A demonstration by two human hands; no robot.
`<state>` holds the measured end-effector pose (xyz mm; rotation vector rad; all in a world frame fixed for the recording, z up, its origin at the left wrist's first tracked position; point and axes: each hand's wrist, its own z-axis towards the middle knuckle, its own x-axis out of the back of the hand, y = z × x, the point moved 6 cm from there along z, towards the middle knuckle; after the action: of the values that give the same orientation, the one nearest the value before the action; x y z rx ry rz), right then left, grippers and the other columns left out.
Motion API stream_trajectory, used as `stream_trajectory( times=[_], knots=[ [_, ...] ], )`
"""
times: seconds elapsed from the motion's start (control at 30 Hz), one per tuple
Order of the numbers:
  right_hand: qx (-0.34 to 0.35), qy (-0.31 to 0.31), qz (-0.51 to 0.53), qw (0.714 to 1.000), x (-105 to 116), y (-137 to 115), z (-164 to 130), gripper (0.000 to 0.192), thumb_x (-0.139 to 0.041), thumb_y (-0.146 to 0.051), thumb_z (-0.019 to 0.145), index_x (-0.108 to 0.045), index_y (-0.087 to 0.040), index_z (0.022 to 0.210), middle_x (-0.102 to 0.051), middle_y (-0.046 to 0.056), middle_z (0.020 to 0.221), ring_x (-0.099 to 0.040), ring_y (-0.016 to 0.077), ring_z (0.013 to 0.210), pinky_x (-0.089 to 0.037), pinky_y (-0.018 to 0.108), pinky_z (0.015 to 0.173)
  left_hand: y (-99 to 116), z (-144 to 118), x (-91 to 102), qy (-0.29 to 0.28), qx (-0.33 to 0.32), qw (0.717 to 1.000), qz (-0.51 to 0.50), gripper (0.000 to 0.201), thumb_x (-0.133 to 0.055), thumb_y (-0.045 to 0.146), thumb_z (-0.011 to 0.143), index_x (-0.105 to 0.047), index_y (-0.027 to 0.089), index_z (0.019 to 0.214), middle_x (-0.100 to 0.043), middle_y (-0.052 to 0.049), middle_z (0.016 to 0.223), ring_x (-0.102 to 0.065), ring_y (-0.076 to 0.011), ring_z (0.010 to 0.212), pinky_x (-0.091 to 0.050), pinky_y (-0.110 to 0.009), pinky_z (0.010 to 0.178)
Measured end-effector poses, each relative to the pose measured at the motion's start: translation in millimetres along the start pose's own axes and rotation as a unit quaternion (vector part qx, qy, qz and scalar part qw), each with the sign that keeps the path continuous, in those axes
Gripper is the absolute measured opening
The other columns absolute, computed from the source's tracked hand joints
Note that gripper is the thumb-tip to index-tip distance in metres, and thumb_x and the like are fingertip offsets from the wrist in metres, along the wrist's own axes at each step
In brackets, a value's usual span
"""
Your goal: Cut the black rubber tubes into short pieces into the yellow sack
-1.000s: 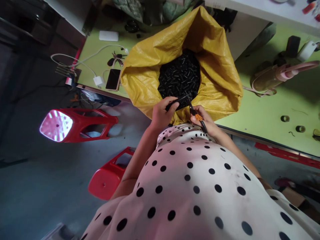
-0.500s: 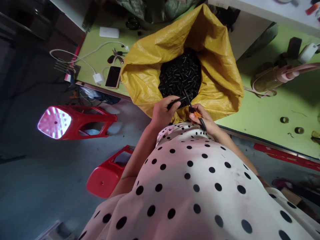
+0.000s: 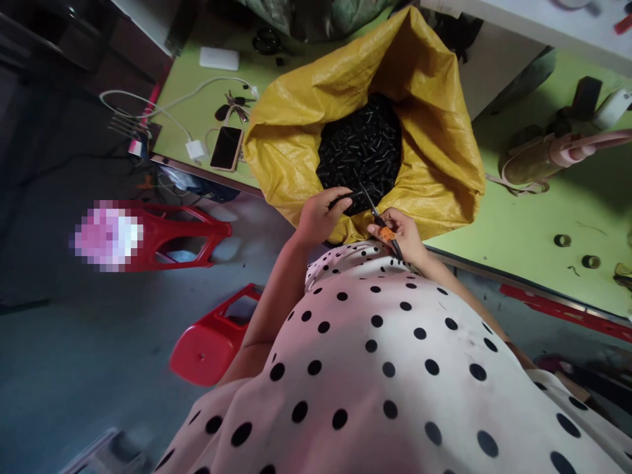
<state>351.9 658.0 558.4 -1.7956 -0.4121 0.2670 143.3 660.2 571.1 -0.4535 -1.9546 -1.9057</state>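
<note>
Left hand (image 3: 318, 217) gripping black part (image 3: 348, 196), green table (image 3: 523, 224)

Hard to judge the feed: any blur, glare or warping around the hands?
Head view: left hand and right hand fairly sharp over the yellow sack; pixelated patch on the red stool; wide-angle warp tilts the green table; floor dim.

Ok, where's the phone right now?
The phone lies flat on the green table, left of the yellow sack, beside the white charger and below the keys.
</note>
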Motion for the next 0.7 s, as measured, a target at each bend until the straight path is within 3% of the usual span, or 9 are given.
stream_trajectory(
  times=[0.23, 0.33, 0.43, 0.57, 0.7],
  knots=[
    [-0.021, 0.027, 0.025, 0.999, -5.1, 5.3, 1.6, 0.066, -0.095, -0.072, 0.067, -0.05, -0.025, 0.077, -0.042, -0.01, 0.054, -0.035, 0.0082, 0.045, -0.025, 0.025, 0.043, -12.3, 1.6, -0.1, 0.033, 0.031, 0.996, -0.076, 0.024, -0.069, 0.034, 0.094, -0.08, 0.02, 0.11, -0.081, -0.006, 0.101, -0.074, -0.0188, 0.091, -0.06, -0.031, 0.088],
    [-0.052, 0.073, 0.063, 0.994, 8.1, 8.4, -0.5, 0.067, -0.093, -0.074, 0.068, -0.049, -0.026, 0.082, -0.049, -0.01, 0.053, -0.042, 0.0092, 0.04, -0.03, 0.024, 0.038, -22.8, 5.0, 3.6, 0.059, 0.054, 0.988, -0.129, 0.024, -0.071, 0.035, 0.093, -0.077, 0.02, 0.111, -0.078, -0.003, 0.09, -0.07, -0.0146, 0.076, -0.057, -0.025, 0.07],
    [-0.071, 0.113, 0.095, 0.987, 31.2, 3.7, -11.7, 0.068, -0.094, -0.074, 0.068, -0.048, -0.026, 0.084, -0.056, -0.008, 0.056, -0.046, 0.0089, 0.039, -0.034, 0.023, 0.037, -36.4, 13.7, 5.5, 0.053, 0.079, 0.977, -0.188, 0.025, -0.077, 0.037, 0.091, -0.074, 0.021, 0.109, -0.071, 0.0, 0.077, -0.057, -0.01, 0.055, -0.044, -0.021, 0.05],
    [-0.066, 0.192, 0.123, 0.971, 69.1, -7.7, -55.9, 0.06, -0.094, -0.07, 0.072, -0.057, -0.025, 0.086, -0.062, -0.005, 0.057, -0.048, 0.0087, 0.038, -0.032, 0.024, 0.035, -52.5, 30.9, 1.5, 0.017, 0.112, 0.968, -0.222, 0.028, -0.084, 0.04, 0.087, -0.069, 0.021, 0.101, -0.062, 0.005, 0.066, -0.047, -0.0069, 0.046, -0.035, -0.02, 0.043],
    [-0.02, 0.377, 0.154, 0.913, 100.5, -2.8, -142.4, 0.053, -0.095, -0.064, 0.072, -0.07, -0.022, 0.092, -0.062, -0.003, 0.057, -0.047, 0.0079, 0.038, -0.027, 0.027, 0.036, -65.1, 40.8, -7.0, -0.029, 0.153, 0.968, -0.199, 0.027, -0.083, 0.039, 0.088, -0.063, 0.022, 0.095, -0.057, 0.008, 0.063, -0.044, -0.0053, 0.045, -0.031, -0.018, 0.042]
  ],
)
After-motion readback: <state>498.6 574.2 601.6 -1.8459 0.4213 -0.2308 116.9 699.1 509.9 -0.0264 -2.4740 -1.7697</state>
